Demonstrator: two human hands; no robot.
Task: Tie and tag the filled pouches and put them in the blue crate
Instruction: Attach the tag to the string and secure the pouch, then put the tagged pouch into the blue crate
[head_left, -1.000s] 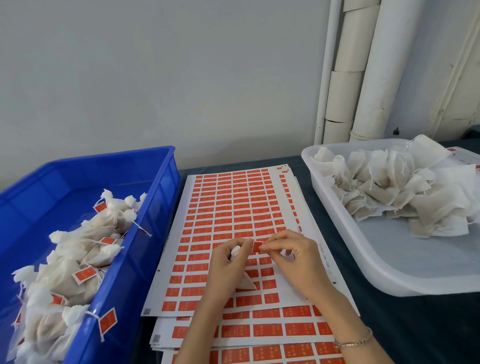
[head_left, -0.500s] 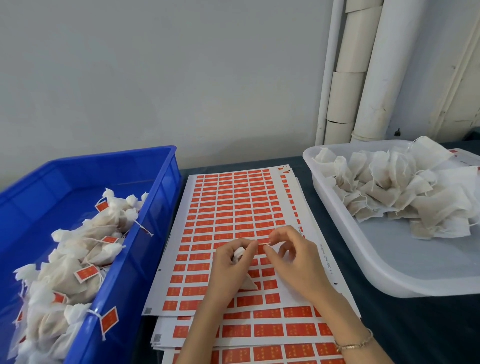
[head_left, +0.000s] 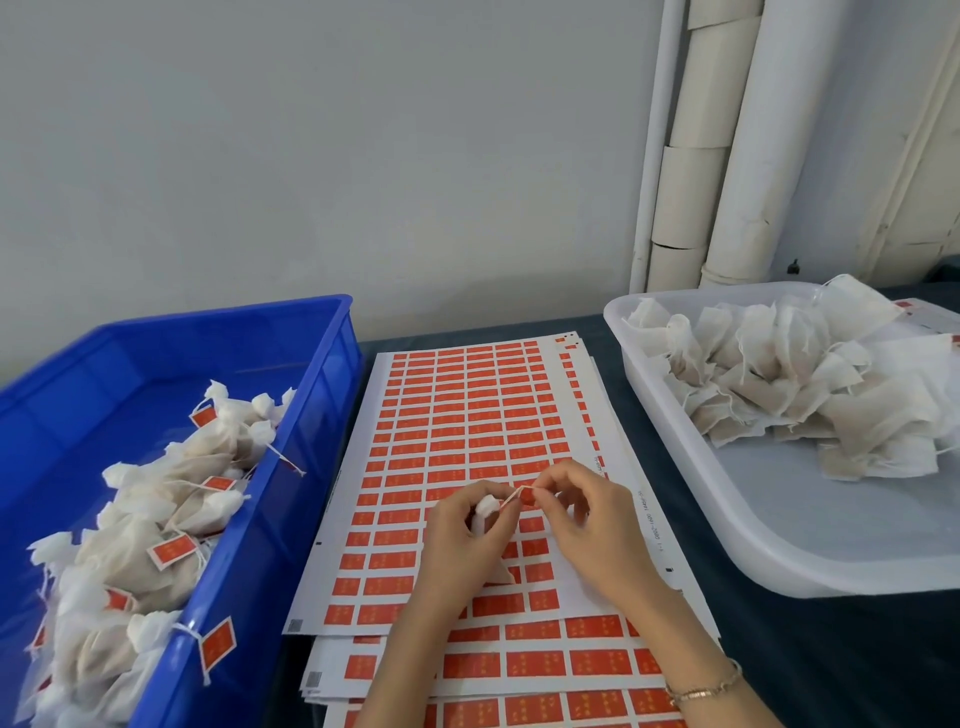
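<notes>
Hands work close together over the near half of the sheets (head_left: 467, 415), joined only by the piece between them. The left hand (head_left: 460, 540) is curled round a pouch (head_left: 485, 512), whose gathered white neck shows between thumb and fingers. This grip appears meant to keep the neck closed and steady. The right hand (head_left: 587, 525) pinches a red tag (head_left: 527, 494) at the end of the string (head_left: 511, 497), which runs taut from the neck. Judged step: fixing the tag. The knot is hidden by the fingers, so the tie cannot be confirmed.

Left of the sheets, just beside their edge, stands the blue crate (head_left: 332, 374). It holds a heap of finished pouches (head_left: 156, 519), each carrying a red tag, and one tag hangs over the near rim. This position suits a short drop from the left hand.

The sheets lie several deep on the desk (head_left: 831, 649) and bear rows of red labels. Bare patches nearest the hands suggest labels already taken, which would explain working directly above them.

Right of the sheets sits a white tray (head_left: 779, 561) with untied pouches (head_left: 779, 384) piled at its far end, within the right hand's reach. Many remain, so the task is judged well short of complete. The risk noted is the small tag slipping from the pinch.
</notes>
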